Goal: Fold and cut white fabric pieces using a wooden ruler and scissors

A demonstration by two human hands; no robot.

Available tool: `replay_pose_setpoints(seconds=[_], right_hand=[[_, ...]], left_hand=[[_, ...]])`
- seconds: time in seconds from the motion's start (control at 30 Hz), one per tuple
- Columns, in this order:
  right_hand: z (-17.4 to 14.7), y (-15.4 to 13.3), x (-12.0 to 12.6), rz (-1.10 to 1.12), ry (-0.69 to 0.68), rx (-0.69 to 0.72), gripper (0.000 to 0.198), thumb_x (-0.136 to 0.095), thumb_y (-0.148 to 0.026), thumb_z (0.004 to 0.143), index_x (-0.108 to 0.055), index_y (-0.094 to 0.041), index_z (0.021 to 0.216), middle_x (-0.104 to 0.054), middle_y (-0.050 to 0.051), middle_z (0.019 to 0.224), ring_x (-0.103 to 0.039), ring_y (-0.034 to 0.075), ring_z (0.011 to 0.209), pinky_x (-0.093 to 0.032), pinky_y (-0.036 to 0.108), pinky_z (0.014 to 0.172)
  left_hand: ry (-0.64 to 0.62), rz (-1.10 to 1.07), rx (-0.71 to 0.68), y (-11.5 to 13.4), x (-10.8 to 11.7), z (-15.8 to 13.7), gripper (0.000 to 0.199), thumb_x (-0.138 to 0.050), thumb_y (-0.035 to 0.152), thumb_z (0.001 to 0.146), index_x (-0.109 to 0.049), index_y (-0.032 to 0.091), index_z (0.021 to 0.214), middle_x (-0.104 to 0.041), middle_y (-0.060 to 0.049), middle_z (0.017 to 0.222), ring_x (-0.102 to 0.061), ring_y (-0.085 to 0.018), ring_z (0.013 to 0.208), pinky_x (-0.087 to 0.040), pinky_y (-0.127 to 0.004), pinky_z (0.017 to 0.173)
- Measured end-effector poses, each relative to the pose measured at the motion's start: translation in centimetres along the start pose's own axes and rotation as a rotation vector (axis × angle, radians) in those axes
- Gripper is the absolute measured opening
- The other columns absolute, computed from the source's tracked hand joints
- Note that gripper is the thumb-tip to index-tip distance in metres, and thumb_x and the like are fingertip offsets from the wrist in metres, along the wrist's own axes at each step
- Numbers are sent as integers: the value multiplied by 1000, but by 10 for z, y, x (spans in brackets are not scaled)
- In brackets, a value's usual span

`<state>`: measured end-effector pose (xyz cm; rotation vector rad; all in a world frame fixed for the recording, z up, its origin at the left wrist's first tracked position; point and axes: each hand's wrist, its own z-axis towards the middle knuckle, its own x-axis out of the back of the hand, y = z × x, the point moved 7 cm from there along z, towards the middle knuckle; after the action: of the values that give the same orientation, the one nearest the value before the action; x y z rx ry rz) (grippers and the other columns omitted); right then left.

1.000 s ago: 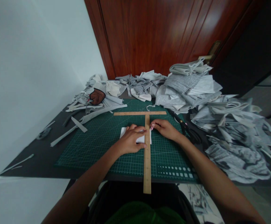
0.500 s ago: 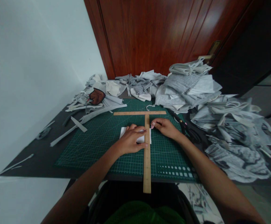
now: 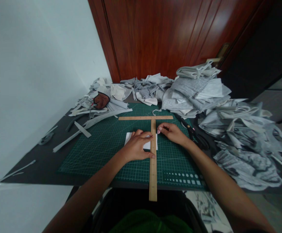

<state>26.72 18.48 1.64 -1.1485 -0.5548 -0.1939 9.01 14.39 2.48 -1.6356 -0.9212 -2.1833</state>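
Note:
A wooden T-square [image 3: 152, 171] lies on the green cutting mat [image 3: 97, 155], its long blade pointing at me and overhanging the table's front edge. Beneath the blade is a small white piece of cloth or paper [image 3: 128, 138], partly covered by my left hand. My left hand [image 3: 139, 145] rests with fingers spread, fingertips and thumb pressing on the blade. Just right of the blade, my right hand [image 3: 170, 132] is closed in a pinch on a small pink piece [image 3: 158, 130], possibly chalk, close to the white piece's upper right corner.
Black scissors [image 3: 193, 131] lie right of my right hand. Piles of grey fabric [image 3: 196, 90] line the back and right of the table. Fabric strips [image 3: 92, 122] and a brown black-edged piece [image 3: 101, 100] are at the left. A wooden door [image 3: 150, 38] stands behind.
My left thumb has slid slightly down and right along the blade, spreading away from the fingers. My right hand and the T-square look almost unmoved.

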Motion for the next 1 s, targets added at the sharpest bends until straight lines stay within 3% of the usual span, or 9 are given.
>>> replay_pose_setpoints(seconds=[0.63, 1.0], right_hand=[[-1, -5, -5, -47, -35, 42, 21, -52, -28, 99, -67, -21, 87, -72, 3, 84, -67, 20, 82, -49, 31, 80], [-3, -14, -13, -129, -40, 64, 22, -48, -15, 98, -64, -21, 84, -70, 2, 84, -65, 18, 83, -48, 30, 81]], left_hand=[[-8, 8, -4, 1, 0, -1, 84, -83, 71, 68, -63, 26, 136, -60, -6, 141, -49, -32, 115, -41, -44, 92], [-16, 2, 8, 2, 2, 0, 88, -85, 67, 68, -59, 28, 142, -59, -5, 143, -50, -31, 112, -41, -43, 90]])
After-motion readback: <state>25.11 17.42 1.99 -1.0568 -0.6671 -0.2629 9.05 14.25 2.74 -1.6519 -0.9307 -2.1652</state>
